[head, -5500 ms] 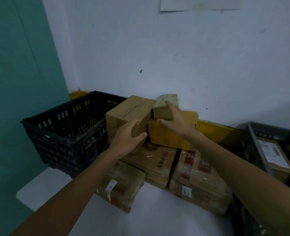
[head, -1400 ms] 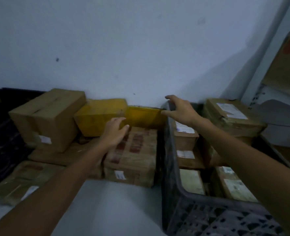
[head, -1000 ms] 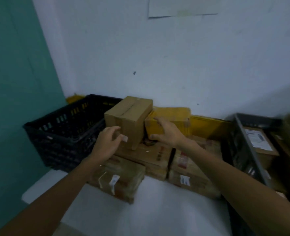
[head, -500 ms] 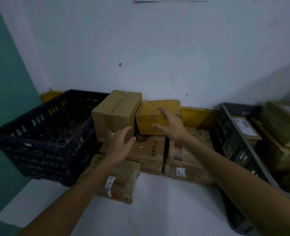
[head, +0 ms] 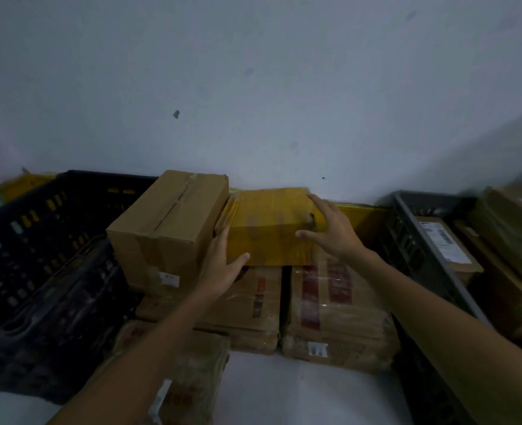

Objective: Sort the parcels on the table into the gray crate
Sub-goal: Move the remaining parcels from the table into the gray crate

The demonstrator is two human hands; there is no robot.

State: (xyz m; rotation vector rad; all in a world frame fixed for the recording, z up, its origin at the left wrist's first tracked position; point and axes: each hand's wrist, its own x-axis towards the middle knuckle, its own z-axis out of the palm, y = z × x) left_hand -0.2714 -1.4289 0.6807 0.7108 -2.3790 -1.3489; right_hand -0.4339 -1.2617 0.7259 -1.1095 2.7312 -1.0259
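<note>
Two hands are set against one yellow-wrapped parcel (head: 266, 228), which sits on top of the pile on the white table (head: 284, 394), close to the wall and outside the gray crate (head: 431, 200). The left hand (head: 220, 266) lies flat along the parcel's left end, fingers straight and pointing up, thumb spread under the front lower edge. The right hand (head: 330, 233) is spread over the right top corner, fingers nearly straight across the top and thumb on the front face; neither hand curls round the parcel. Touching the parcel's left side stands a taller brown cardboard box (head: 167, 228) with a taped seam. Beneath both rest two flat taped parcels, one on the left (head: 253, 305) and one on the right (head: 336, 311), side by side with a narrow gap. A further taped parcel (head: 192, 378) lies lower, nearest the camera. Behind the right hand a second yellow parcel (head: 364, 216) lies against the wall. The gray crate stands at the right of the pile and holds a labelled box (head: 443, 240) and other wrapped boxes (head: 514, 231). A black crate (head: 39, 256) stands at the left.
</note>
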